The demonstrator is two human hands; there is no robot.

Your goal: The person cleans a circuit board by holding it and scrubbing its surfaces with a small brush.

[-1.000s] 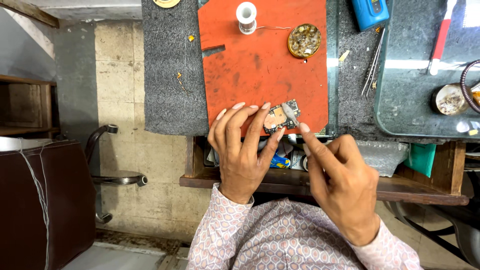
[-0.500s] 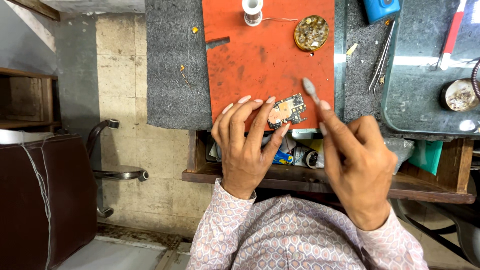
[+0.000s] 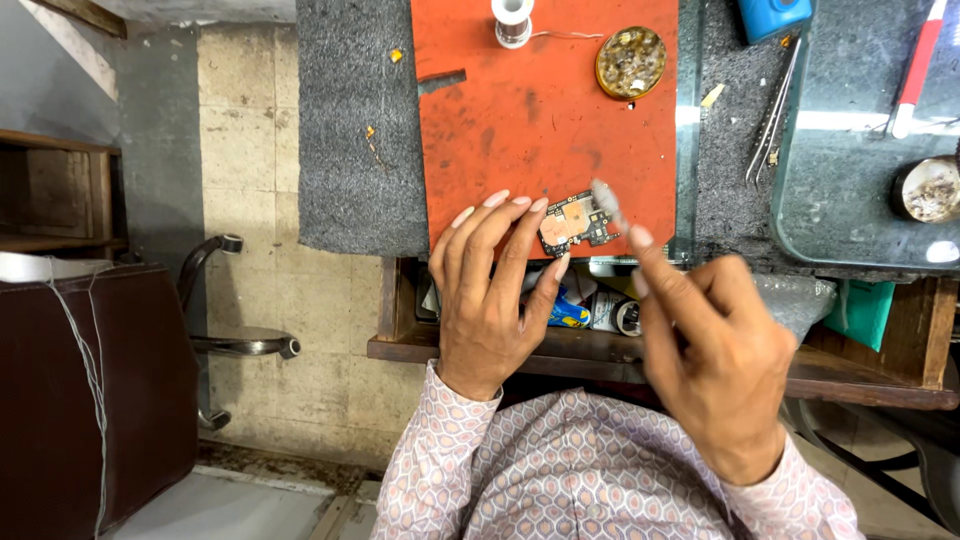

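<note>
Head view shows the left hand (image 3: 490,300) with fingers spread, tips pinning the small copper-shielded circuit board (image 3: 577,222) at the orange rubber mat's (image 3: 520,110) near edge, long axis crosswise, while the right hand (image 3: 715,365) hovers just right, its blurred fingers' state unclear.

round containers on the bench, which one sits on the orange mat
The brass-coloured round tin with bits inside, near the orange mat's far right corner. The other round tin sits on the glass sheet.

circuit board (image 3: 577,221) on mat (image 3: 520,110), solder spool (image 3: 513,20) perhaps behind
</note>
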